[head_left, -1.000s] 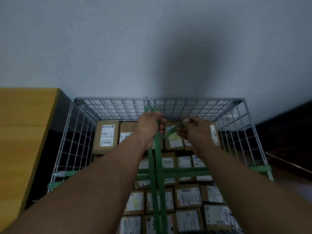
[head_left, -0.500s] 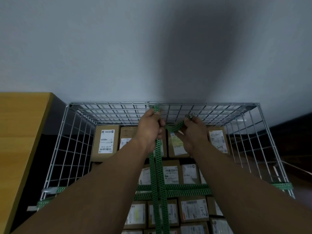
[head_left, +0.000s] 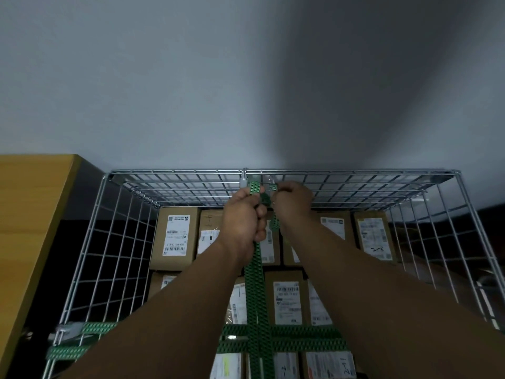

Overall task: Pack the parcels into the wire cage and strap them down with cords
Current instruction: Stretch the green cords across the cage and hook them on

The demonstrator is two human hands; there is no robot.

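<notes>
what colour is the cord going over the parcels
Green with a darker woven pattern, the cord shows best in the head view.

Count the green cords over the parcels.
2: the lengthwise cord runs to the back of the cage; the crosswise cord spans it nearer. Each looks doubled; more may be hidden.

The left hand (head_left: 243,217) and right hand (head_left: 293,199) sit just beside each other at the middle of the wire cage's (head_left: 355,172) far rim. From the left hand the lengthwise cord (head_left: 255,296) runs back toward the person, over the parcels (head_left: 175,236), which lie in the cage below both hands. Nearer than the hands, the cross cords (head_left: 300,336) (two, side by side) span the cage. A counter (head_left: 30,214) stands left of the left hand, outside the cage. The wall (head_left: 164,91) rises beyond the hands.
</notes>
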